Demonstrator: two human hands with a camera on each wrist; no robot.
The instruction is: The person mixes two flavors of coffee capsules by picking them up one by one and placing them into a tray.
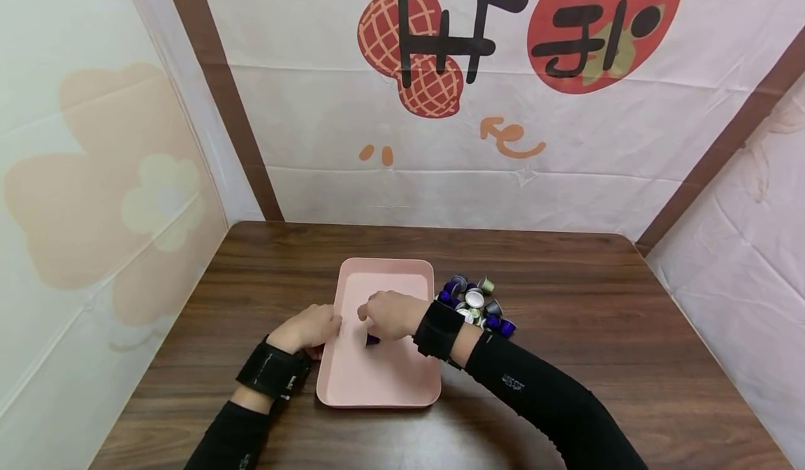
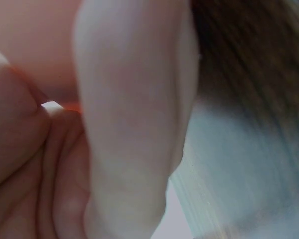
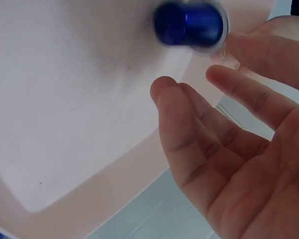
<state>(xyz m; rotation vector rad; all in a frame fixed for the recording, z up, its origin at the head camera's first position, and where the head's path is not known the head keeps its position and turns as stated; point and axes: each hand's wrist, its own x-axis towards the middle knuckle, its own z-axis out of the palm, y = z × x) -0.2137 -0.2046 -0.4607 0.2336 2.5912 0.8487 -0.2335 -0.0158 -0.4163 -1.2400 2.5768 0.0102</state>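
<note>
A pale pink rectangular tray (image 1: 377, 386) lies on the wooden table. My left hand (image 1: 310, 327) grips its left rim; in the left wrist view the fingers (image 2: 132, 119) fill the middle, close beside the pink tray wall (image 2: 35, 50). Over the tray's middle is my right hand (image 1: 393, 314), its fingers spread loosely. A dark blue coffee capsule (image 3: 189, 24) is on its side just beyond the right fingertips, its rim right at one finger (image 3: 266, 55). From the head, the right hand partly hides this capsule (image 1: 372, 340).
Right of the tray sits a pile of coffee capsules (image 1: 474, 299), several blue, others silver, green or dark; the right wrist partly covers it. Brown wooden table (image 1: 566, 281) surrounds the tray. Printed cloth walls (image 1: 302, 121) stand behind and at both sides.
</note>
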